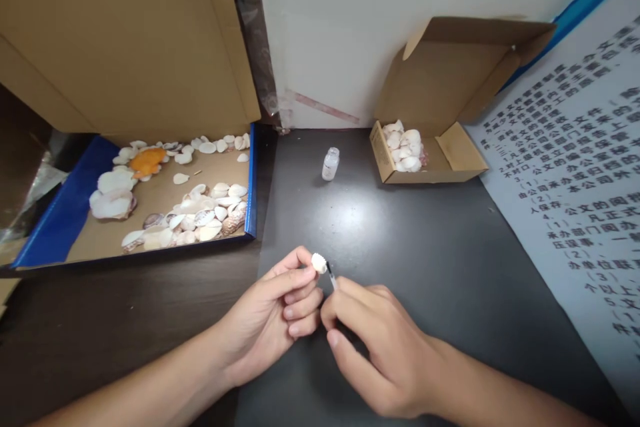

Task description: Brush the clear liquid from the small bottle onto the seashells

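Between thumb and forefinger, my left hand point(285, 310) pinches a small white shell point(319, 263) near the middle of the view. My right hand point(377, 340) is closed around a small brush point(331, 275), whose dark tip meets the right edge of the shell. The handle end of the brush is hidden in my right fingers. Beyond both hands stands a small clear bottle point(331, 165), upright and without a cap, on the dark table mat point(425, 240).
At the left, a large open box point(253, 180) with blue edges holds several shells and an orange shell point(147, 162). A small open cardboard box point(425, 177) with white shells sits at the back right. A printed sheet point(575, 213) lies along the right side.
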### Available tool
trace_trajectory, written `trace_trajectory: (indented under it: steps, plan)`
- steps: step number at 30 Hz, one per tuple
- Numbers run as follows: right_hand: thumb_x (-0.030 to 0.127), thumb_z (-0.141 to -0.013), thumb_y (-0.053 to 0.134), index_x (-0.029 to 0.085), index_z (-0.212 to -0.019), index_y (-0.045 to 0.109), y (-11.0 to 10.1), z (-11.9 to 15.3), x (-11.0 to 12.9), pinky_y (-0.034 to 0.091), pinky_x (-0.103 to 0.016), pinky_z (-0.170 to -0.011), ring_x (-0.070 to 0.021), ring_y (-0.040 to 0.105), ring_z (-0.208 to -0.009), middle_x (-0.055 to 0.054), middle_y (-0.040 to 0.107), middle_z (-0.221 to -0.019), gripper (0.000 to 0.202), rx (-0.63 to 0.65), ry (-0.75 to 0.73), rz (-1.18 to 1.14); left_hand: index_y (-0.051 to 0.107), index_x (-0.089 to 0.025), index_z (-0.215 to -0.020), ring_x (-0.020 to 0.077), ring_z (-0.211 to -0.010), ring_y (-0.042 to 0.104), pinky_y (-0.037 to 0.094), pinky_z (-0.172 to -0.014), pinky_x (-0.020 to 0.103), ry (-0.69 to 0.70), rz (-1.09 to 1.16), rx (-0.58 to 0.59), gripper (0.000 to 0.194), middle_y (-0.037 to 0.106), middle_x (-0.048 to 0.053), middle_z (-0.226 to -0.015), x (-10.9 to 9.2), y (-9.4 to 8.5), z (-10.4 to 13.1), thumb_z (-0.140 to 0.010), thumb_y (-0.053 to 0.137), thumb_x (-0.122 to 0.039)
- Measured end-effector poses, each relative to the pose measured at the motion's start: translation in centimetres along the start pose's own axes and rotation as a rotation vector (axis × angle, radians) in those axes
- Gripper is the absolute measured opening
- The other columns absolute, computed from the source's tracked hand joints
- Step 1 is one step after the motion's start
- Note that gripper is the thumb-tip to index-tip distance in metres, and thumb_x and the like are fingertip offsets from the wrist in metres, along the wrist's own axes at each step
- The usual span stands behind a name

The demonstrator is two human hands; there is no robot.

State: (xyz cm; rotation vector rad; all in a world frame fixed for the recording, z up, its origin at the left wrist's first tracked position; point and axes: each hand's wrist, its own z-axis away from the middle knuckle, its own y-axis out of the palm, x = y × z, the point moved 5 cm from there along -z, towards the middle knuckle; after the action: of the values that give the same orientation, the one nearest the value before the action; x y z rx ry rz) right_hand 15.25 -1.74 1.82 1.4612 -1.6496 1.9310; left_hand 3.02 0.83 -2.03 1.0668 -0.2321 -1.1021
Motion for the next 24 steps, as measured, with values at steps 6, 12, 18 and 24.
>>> trace_trajectory:
  steps: [6,12,18,24]
  plan:
    - [0.016,-0.086,0.041,0.022,-0.093,0.045,-0.2,0.1,0.5,0.039,-0.028,-0.064,-0.0127,0.052,-0.067,0.002,0.057,-0.082,0.009,0.015,-0.015,-0.039,0.048,-0.017,-0.079,0.0039,-0.049,0.018,0.023,-0.043,0.015,-0.002,-0.02,-0.022,0.019,0.03,-0.008,-0.059,0.0,0.1,-0.1,-0.09,0.063,-0.02]
    - [0.015,-0.084,0.043,0.022,-0.085,0.04,-0.1,0.0,-0.6,0.034,-0.027,-0.06,-0.0117,0.045,-0.06,0.004,0.05,-0.073,0.008,-0.043,0.066,-0.044,0.046,-0.017,-0.076,0.0049,-0.049,0.017,0.022,-0.043,0.016,0.018,-0.03,-0.025,0.019,0.027,-0.008,-0.059,-0.1,0.2,0.0,-0.092,0.058,-0.017]
    - [0.015,-0.081,0.044,0.022,-0.084,0.041,0.1,0.0,-0.4,0.033,-0.027,-0.058,-0.0115,0.043,-0.058,0.004,0.049,-0.071,0.008,-0.038,0.028,-0.047,0.047,-0.018,-0.078,0.0052,-0.049,0.016,0.022,-0.043,0.016,0.013,-0.027,-0.032,0.017,0.027,-0.008,-0.059,0.0,0.2,0.0,-0.091,0.058,-0.017]
    - [0.014,-0.078,0.044,0.022,-0.081,0.041,0.1,0.0,-0.2,0.033,-0.026,-0.057,-0.0113,0.041,-0.056,0.005,0.047,-0.068,0.008,-0.066,0.007,-0.048,0.049,-0.018,-0.079,0.0052,-0.049,0.016,0.023,-0.043,0.015,0.02,-0.029,-0.022,0.015,0.028,-0.008,-0.059,-0.1,0.2,0.1,-0.091,0.058,-0.016]
